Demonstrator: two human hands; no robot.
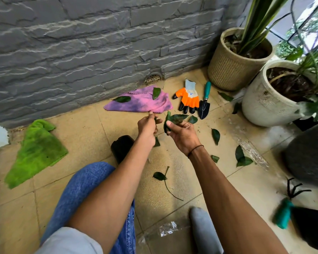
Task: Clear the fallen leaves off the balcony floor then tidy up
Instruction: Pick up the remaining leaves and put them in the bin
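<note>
**Leaves in both hands, many more on the floor**

The right hand [182,133] holds a small bunch of leaves [174,119]; its grip is closed around them between thumb and fingers. The left hand [148,128] is just beside it, fingers curled, and it seems to pinch one leaf stem, though this part is small and I cannot be sure.

What could go wrong: the bunch in the right grip is loose and fans out above the fingers. If the person adds one more leaf without pressing the thumb tighter, I think some leaves slide out and fall back to the floor [84,136]. The leaves on the pink cloth [140,103], beyond the grip, may be forgotten or may drop if the cloth is lifted first. The leaf with a long stem [160,176], nearer to the body than the grip, may be stepped on by the grey sock [202,226]. I see no bin in clear view, so where the bunch goes is uncertain.

Counts:
- Loose leaves on the floor: about eight, mostly to the right of the grip and behind it.
- Leaves on the pink cloth: two.
- Cloths: two, the pink one and a green cloth [37,153] far left of the grip.
- Plant pots: two, a ribbed pot [228,66] and a white pot [264,101].
- One orange glove [188,97] and one trowel [205,99], both just beyond the grip.
</note>
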